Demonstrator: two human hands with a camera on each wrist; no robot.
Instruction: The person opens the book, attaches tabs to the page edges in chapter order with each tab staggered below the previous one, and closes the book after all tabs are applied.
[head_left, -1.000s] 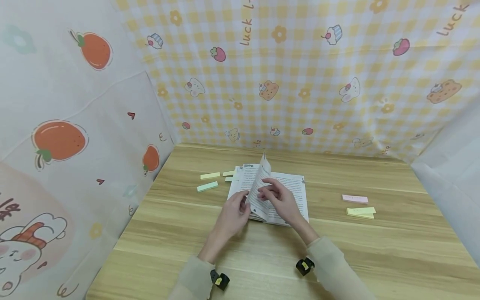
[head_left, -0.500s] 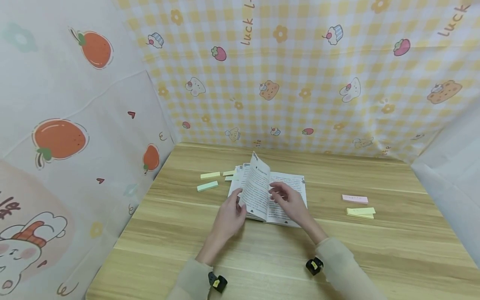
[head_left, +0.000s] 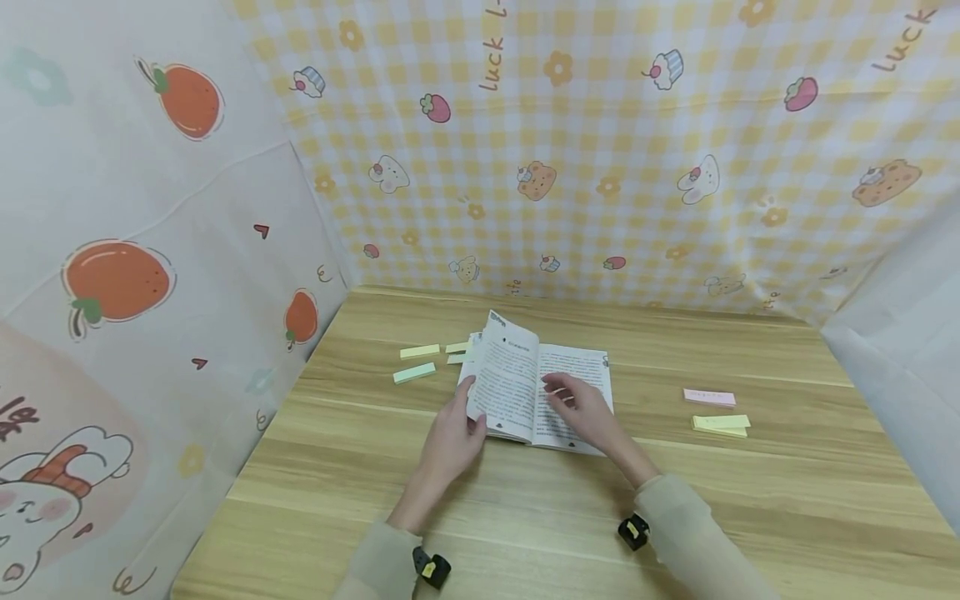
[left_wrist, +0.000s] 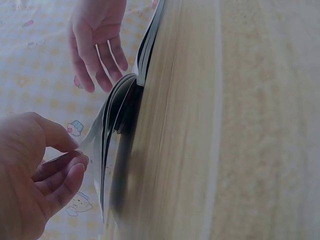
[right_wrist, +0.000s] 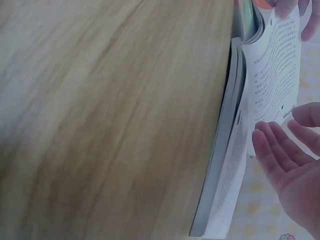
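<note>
An open book (head_left: 573,358) with printed text lies in the middle of the table. My left hand (head_left: 452,437) is at its left side, pinching the outer edge of a raised page (head_left: 506,375) between thumb and fingers. That pinch shows at the page's edge in the left wrist view, where the left hand (left_wrist: 30,170) is at the lower left. Over the right-hand page hovers my right hand (head_left: 588,412), its fingers loosely bent with nothing between them. The right wrist view has the right hand (right_wrist: 295,170) beside the book's pages (right_wrist: 275,65).
Left of the book lie a yellow sticky-note pad (head_left: 420,352) and a green pad (head_left: 414,372); more strips show at the book's left edge. To the right are a pink pad (head_left: 709,397) and a yellow pad (head_left: 720,425). A patterned cloth (head_left: 600,167) hangs behind the table.
The raised page has swung from near upright over to the left, with my left hand following it leftward. My right hand has drawn back from the page toward the right.
</note>
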